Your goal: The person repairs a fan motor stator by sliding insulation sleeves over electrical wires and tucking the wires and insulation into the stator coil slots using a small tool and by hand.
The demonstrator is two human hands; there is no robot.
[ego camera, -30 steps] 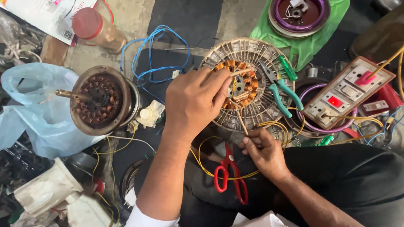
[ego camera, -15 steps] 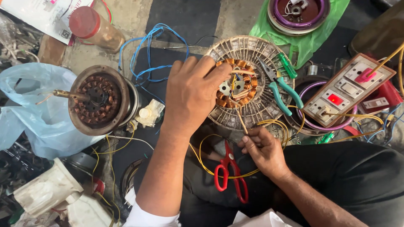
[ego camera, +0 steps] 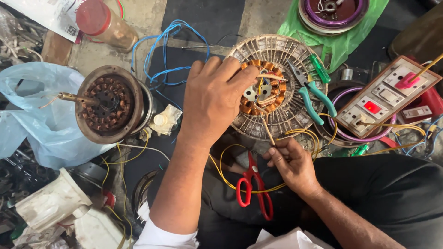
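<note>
Round fan stator [ego camera: 277, 87] with copper windings sits at scene centre, slightly far, on a dark mat [ego camera: 194, 14]. Ring of coils around a metal hub, slotted pale laminations outside.

Left hand [ego camera: 214, 99] lies palm-down over the stator's left half, fingers together and curled onto the coil ring; fingertips touch the windings near the hub. Not clamped on anything visible.

Right hand [ego camera: 290, 163] is just near of the stator, fingers pinched together on a thin stick-like tool [ego camera: 265, 127] that angles up into the windings. Yellow wires [ego camera: 230, 180] loop around this hand and run to the stator's near-right edge.

Red-handled scissors [ego camera: 254, 189] rest on the person's dark-trousered lap, just left of the right hand, blades pointing far.

Green-handled pliers [ego camera: 311, 99] lie on the stator's right side, with a green screwdriver [ego camera: 319, 68] beside them.

Right: a switchboard [ego camera: 387, 99] with sockets and a lit red switch, tilted, resting on a purple-wound ring.

Far right: another motor part [ego camera: 333, 14] with purple winding on a green bag [ego camera: 350, 41].

Left: a second stator in a brown housing [ego camera: 108, 103] with its shaft pointing left, partly on a blue plastic bag [ego camera: 32, 110]. Blue wire [ego camera: 161, 50] tangled between the two stators. A red-capped jar [ego camera: 104, 25] lies far left.
</note>
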